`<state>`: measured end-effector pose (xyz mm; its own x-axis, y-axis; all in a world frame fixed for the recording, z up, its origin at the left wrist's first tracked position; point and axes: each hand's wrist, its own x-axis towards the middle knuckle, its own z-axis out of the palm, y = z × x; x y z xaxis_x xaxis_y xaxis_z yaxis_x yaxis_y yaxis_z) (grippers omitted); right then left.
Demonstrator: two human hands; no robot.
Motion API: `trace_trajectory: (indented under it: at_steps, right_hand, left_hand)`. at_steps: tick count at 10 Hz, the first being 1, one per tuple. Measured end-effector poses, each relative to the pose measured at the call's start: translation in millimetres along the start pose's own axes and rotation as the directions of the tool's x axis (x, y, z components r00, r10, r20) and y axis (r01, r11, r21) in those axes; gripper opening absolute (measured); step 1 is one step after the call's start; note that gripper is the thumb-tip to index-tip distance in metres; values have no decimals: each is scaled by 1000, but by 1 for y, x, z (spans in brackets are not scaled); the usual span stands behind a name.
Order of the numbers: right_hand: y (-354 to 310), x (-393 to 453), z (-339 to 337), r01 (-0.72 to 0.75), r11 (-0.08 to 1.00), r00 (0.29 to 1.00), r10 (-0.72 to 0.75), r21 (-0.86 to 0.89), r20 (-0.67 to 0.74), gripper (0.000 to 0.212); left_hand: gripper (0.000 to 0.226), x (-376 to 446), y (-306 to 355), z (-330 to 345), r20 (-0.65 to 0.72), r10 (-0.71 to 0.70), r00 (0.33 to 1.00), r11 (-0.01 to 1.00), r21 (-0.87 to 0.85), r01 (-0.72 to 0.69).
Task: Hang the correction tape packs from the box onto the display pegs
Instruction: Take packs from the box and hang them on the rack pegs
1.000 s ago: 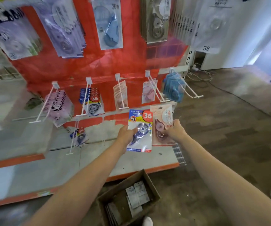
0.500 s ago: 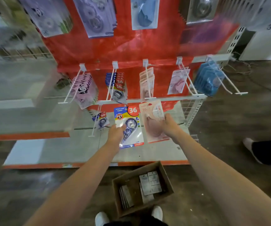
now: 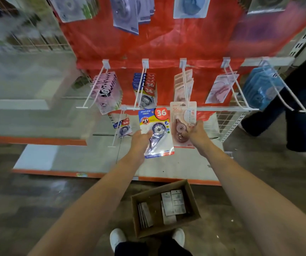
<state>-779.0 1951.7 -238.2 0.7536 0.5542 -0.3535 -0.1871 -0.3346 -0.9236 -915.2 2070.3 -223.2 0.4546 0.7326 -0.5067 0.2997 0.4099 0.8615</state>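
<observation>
Before the red display board, the left hand is gripping a blue correction tape pack by its lower left edge, holding it upright — the red "36" badge at its top right. Just beside it, the right hand is pinching a pink correction tape pack, whose top is sitting at the tip of a white peg already carrying matching pink packs. Down on the floor, between two white shoes, an open cardboard box is holding more packs — lying face down.
</observation>
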Motion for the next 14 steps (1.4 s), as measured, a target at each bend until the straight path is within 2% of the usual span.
trace_trajectory:
  at_steps: [2,5,6,7,8,9,10,11,12,13,14]
  right_hand:
    - [5,-1,-1,13,998,1000,-13,64,0,52]
    - [20,3,-4,-6,986,1000,9,167,-17,50]
    - [13,14,-5,-38,997,999,39,68,-25,51]
    - [5,24,-5,-44,993,997,37,-111,-65,56]
    - [-5,40,0,-67,983,994,51,-171,-96,37]
    - [-4,66,2,-54,976,990,25,-209,-140,43]
    - [-1,84,1,-45,983,991,22,-180,-129,50]
    - [17,122,5,20,987,995,-34,-161,-90,42]
    - [21,134,5,50,996,990,-60,-77,-125,37]
    - [22,143,4,94,990,990,-83,101,-114,38]
    - [19,152,8,114,975,989,-94,190,-112,39]
  left_hand:
    - [4,5,1,6,22,-3,1000,999,-41,4]
    - [5,11,-1,10,59,-27,998,1000,-7,28]
    - [3,12,-2,11,78,-19,997,1000,-11,19]
    - [9,14,-3,12,83,-1,997,1000,-15,2]
    - [16,18,-6,13,84,14,996,1000,-15,-13]
    - [19,27,-7,17,84,36,996,999,-22,-34]
    - [12,34,-9,20,101,44,994,999,-14,-43]
    - [24,49,-22,21,62,60,996,998,6,-60]
    - [24,59,-34,22,58,68,996,998,0,-68]
    - [12,71,-43,25,64,76,995,997,-13,-76]
    - [5,83,-45,29,78,71,994,997,-28,-69]
